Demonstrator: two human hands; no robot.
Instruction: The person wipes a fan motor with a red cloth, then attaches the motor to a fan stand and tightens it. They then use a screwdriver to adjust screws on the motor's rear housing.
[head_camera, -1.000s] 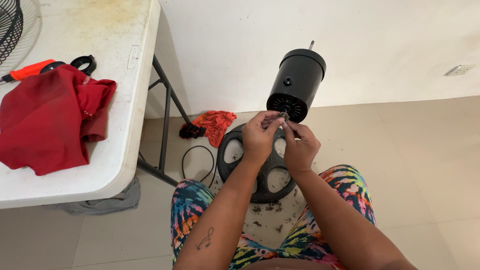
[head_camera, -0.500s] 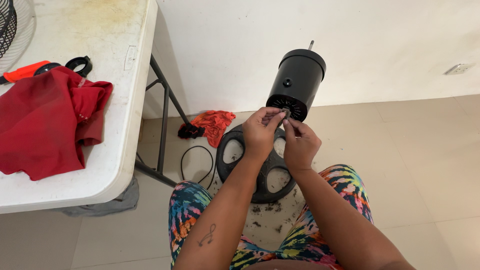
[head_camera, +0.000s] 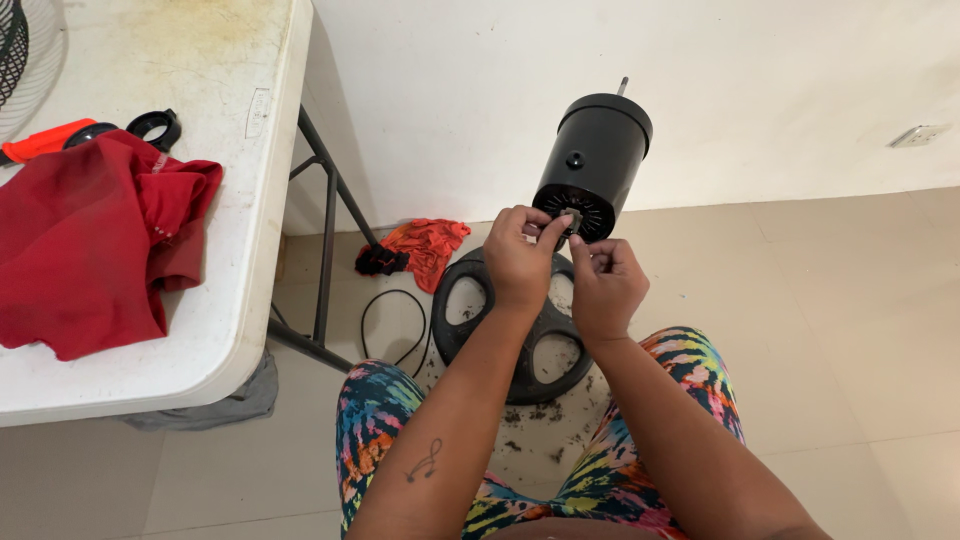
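Your left hand (head_camera: 517, 262) pinches a small grey part (head_camera: 572, 217) at the black motor housing (head_camera: 592, 165)'s vented end, just beyond your fingertips (housing tilts away, shaft up); right hand (head_camera: 603, 285) sits below, fingers curled, holding nothing visible.

Desk (head_camera: 230, 330): to the person's left, against the wall.
On the desk: crumpled cloth (head_camera: 90, 240), with a tool handle (head_camera: 40, 140) and a ring (head_camera: 155, 125) just behind it.
Floor by the desk leg: rag (head_camera: 425, 245), cable (head_camera: 385, 325).
Before the knees: round base (head_camera: 520, 345); motor housing (head_camera: 595, 160) behind it.
Hands: left hand (head_camera: 515, 262) and right hand (head_camera: 605, 285) side by side above the base, in front of the housing.
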